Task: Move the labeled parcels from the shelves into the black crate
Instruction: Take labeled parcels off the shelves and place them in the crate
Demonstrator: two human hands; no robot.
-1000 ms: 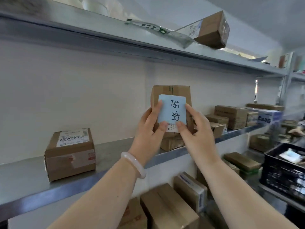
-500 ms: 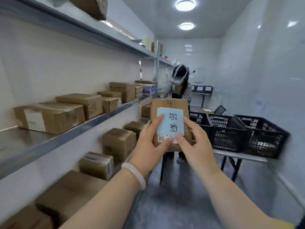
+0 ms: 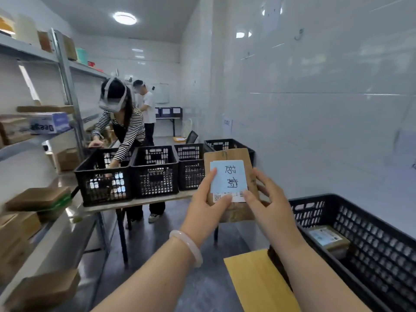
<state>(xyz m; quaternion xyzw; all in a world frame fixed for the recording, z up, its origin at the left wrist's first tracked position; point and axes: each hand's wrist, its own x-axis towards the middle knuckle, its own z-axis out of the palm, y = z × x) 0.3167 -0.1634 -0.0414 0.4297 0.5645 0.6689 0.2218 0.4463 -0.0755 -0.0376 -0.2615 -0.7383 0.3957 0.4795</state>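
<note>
We've turned from shelves point(image 3: 65, 233); parcel point(image 3: 227, 155) pinched between left hand point(image 3: 207, 206) and right hand point(image 3: 267, 206); black crate point(image 3: 337, 197) now below-right of grip. We judge drop-in next.

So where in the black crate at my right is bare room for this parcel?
In the black crate, the floor looks bare on the near side of the labeled parcel lying inside, between it and the mesh walls. The far end, where that parcel lies, is crowded.

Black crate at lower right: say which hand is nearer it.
Right. The right hand grips the parcel on its right, just beside the black crate; the left hand holds its left side, farther off.
</note>
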